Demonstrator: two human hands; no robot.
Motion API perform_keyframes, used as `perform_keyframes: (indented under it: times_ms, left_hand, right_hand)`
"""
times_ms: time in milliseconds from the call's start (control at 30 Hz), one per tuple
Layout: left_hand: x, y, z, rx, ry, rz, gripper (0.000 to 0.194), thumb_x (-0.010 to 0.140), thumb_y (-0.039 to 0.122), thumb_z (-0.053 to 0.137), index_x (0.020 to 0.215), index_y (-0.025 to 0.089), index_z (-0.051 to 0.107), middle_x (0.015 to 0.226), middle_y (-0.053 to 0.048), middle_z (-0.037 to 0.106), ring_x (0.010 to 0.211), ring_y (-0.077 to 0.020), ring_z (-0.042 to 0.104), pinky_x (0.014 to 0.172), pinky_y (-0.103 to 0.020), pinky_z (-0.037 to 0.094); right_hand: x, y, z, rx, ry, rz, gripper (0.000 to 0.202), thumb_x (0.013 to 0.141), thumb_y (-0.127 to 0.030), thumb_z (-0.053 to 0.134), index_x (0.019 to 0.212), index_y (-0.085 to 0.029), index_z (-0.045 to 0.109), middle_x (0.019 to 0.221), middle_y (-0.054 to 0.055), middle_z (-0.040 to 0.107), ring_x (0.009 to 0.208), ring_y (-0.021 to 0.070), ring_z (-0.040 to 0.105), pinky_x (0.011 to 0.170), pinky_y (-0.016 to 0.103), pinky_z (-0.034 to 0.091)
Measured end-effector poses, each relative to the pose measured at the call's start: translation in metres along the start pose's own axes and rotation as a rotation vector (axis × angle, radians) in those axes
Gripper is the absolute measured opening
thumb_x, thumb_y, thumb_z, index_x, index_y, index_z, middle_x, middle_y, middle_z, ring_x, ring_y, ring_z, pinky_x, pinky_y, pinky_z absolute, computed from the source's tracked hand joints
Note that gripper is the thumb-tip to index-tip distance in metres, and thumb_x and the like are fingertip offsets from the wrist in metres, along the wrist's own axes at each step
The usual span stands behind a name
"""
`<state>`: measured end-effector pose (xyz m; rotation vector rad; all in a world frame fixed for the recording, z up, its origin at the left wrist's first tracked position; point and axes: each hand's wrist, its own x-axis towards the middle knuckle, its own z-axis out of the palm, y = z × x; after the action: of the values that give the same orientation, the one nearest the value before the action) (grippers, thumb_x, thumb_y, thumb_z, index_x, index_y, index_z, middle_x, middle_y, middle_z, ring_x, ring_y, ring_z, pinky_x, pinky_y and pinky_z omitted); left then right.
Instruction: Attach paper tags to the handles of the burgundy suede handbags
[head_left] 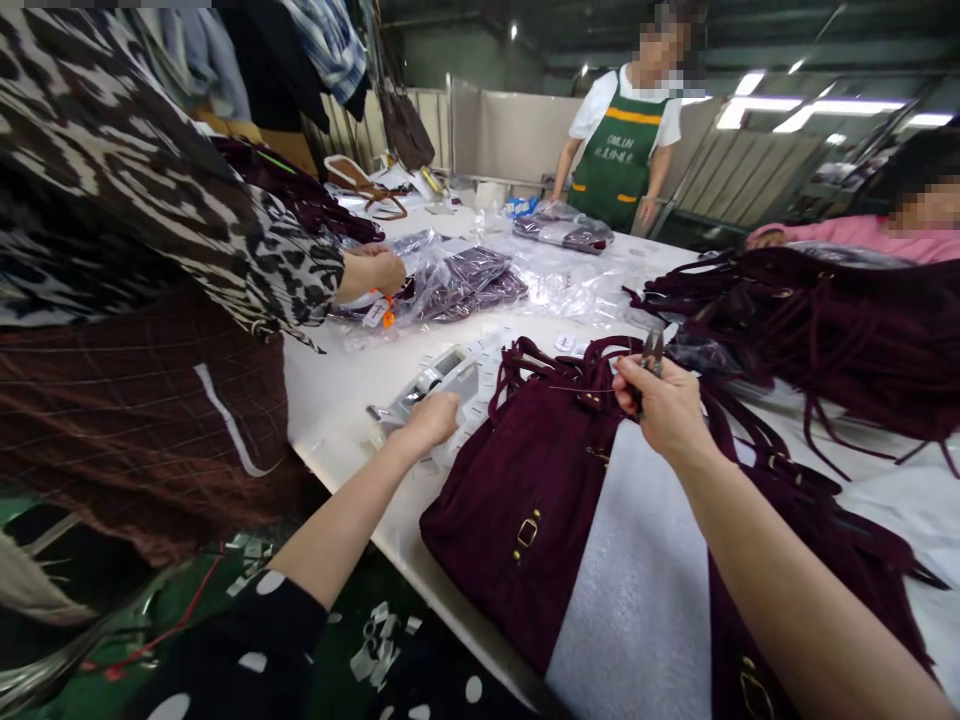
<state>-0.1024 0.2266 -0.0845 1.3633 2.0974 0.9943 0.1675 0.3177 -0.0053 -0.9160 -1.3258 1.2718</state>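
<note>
My right hand (671,405) is closed around small thread snips (652,355), blades pointing up. A thin strand (577,389) runs leftward from its fingertips. Just below lies a dark maroon handbag (517,490) with brass buckles, its handles at the far end. A pale sheet (637,560) separates it from a second maroon bag (817,560) on the right. My left hand (433,420) is closed beside a grey tape dispenser (442,380), at its near side. Whatever those fingers grip, if anything, is hidden.
Plastic-wrapped bags (469,280) lie across the white table (337,400). More maroon bags (840,310) are heaped at right. A co-worker in a patterned sleeve (292,250) handles a tagged item at left. A person in a green apron (619,150) stands opposite; another in pink sits right.
</note>
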Motion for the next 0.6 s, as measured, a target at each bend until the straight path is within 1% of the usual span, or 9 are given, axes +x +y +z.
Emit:
perform_keyframes:
  times_ms: [67,133,200,267,333,367,433,500,600]
  left_hand:
    - [-0.007,-0.006,0.008,0.001,0.002,0.018,0.033,0.044,-0.006,0.065,0.049,0.019,0.044,0.05,0.002,0.038,0.074,-0.0232,0.053,0.065,-0.024,0.034]
    - [-0.017,-0.001,0.007,0.006,0.012,0.062,0.03,0.048,-0.001,0.068,0.058,0.019,0.048,0.06,-0.001,0.047,0.08,-0.0237,0.053,0.068,-0.025,0.035]
    - [-0.029,0.018,0.001,-0.007,0.05,0.167,0.023,0.056,0.007,0.069,0.068,0.019,0.054,0.074,-0.004,0.053,0.084,-0.0233,0.053,0.07,-0.025,0.036]
    - [-0.044,0.049,-0.006,-0.069,0.051,0.309,0.019,0.065,0.019,0.067,0.083,0.019,0.059,0.084,-0.006,0.056,0.084,-0.0217,0.053,0.07,-0.025,0.038]
    - [-0.06,0.083,-0.007,-0.19,-0.099,0.384,0.036,0.066,0.027,0.067,0.1,0.02,0.058,0.084,-0.004,0.058,0.073,-0.0178,0.054,0.063,-0.024,0.04]
    - [-0.069,0.097,-0.006,-0.27,-0.209,0.364,0.041,0.065,0.028,0.068,0.104,0.019,0.056,0.081,-0.003,0.058,0.063,-0.0149,0.053,0.056,-0.023,0.039]
    - [-0.084,0.116,0.0,-0.427,-0.405,0.27,0.037,0.067,0.029,0.065,0.101,0.017,0.056,0.071,-0.001,0.058,0.048,-0.0103,0.046,0.045,-0.021,0.034]
    - [-0.098,0.116,0.001,-0.515,-0.468,0.183,0.023,0.071,0.029,0.059,0.088,0.015,0.06,0.06,0.0,0.055,0.043,-0.0083,0.04,0.041,-0.019,0.028]
    - [-0.117,0.085,-0.013,-0.519,-0.432,0.068,0.016,0.072,0.03,0.058,0.074,0.015,0.063,0.049,0.002,0.048,0.043,-0.0073,0.037,0.042,-0.018,0.023]
  right_hand:
    - [-0.007,0.002,0.003,-0.018,-0.027,0.025,0.023,0.063,-0.033,0.068,0.069,-0.016,0.054,0.05,-0.005,0.054,0.036,0.0049,0.042,0.032,0.015,0.027]
    - [-0.014,-0.002,0.004,-0.043,-0.075,0.055,0.024,0.063,-0.034,0.068,0.069,-0.016,0.054,0.05,-0.005,0.054,0.036,0.0049,0.042,0.033,0.016,0.028]
    - [-0.022,-0.009,0.007,-0.048,-0.139,0.09,0.025,0.064,-0.036,0.068,0.07,-0.016,0.054,0.051,-0.005,0.055,0.037,0.0051,0.043,0.034,0.016,0.029]
    - [-0.033,-0.016,0.015,-0.031,-0.195,0.121,0.025,0.064,-0.037,0.067,0.071,-0.016,0.054,0.051,-0.005,0.055,0.038,0.0052,0.043,0.034,0.016,0.029]
    - [-0.046,-0.02,0.026,0.001,-0.235,0.159,0.025,0.065,-0.038,0.066,0.071,-0.016,0.054,0.052,-0.005,0.055,0.038,0.0049,0.043,0.035,0.016,0.029]
    - [-0.053,-0.02,0.031,0.024,-0.251,0.176,0.025,0.066,-0.038,0.065,0.071,-0.016,0.054,0.053,-0.005,0.055,0.039,0.0046,0.044,0.035,0.016,0.03]
    - [-0.067,-0.018,0.041,0.075,-0.294,0.218,0.025,0.068,-0.039,0.064,0.07,-0.017,0.054,0.055,-0.005,0.055,0.04,0.0044,0.045,0.037,0.016,0.032]
    - [-0.078,-0.016,0.044,0.101,-0.34,0.279,0.025,0.069,-0.04,0.062,0.07,-0.016,0.054,0.057,-0.004,0.057,0.042,0.0051,0.047,0.038,0.016,0.033]
    - [-0.083,-0.014,0.038,0.064,-0.362,0.376,0.027,0.069,-0.042,0.061,0.072,-0.015,0.056,0.062,0.0,0.061,0.041,0.0057,0.047,0.036,0.017,0.031]
